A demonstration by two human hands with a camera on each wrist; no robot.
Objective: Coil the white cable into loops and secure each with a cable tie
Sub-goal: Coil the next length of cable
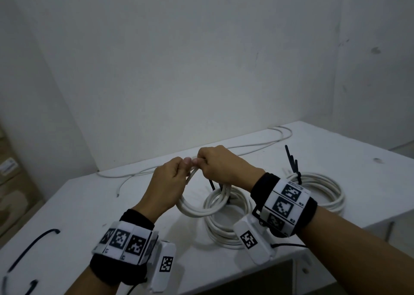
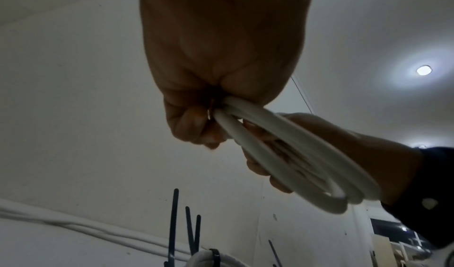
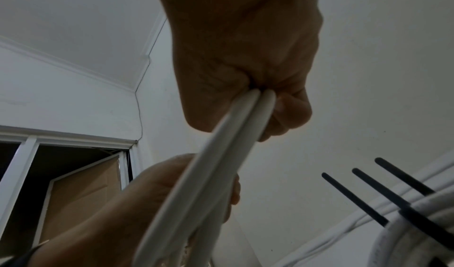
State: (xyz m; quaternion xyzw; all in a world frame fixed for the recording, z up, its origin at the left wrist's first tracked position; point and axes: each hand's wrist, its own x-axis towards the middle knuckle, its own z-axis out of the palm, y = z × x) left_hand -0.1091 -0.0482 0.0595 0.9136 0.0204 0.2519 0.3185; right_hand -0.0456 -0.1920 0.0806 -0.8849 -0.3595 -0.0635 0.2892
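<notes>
On the white tabletop (image 1: 336,151), against bare white walls (image 1: 179,59), two tied white cable coils (image 1: 322,189) were seen; a third small loop (image 1: 197,209) was clasped in the left grip (image 1: 168,182) and right grip (image 1: 221,164).

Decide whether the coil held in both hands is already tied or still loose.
Loose. The held coil shows bare white loops, gripped by the left hand and right hand; the finished coil carries black ties.

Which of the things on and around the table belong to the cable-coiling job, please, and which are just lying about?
In the job:
left hand
right hand
held loops
loose cable
tied coils
ties

Lying about:
black cord
cardboard boxes
table
</notes>
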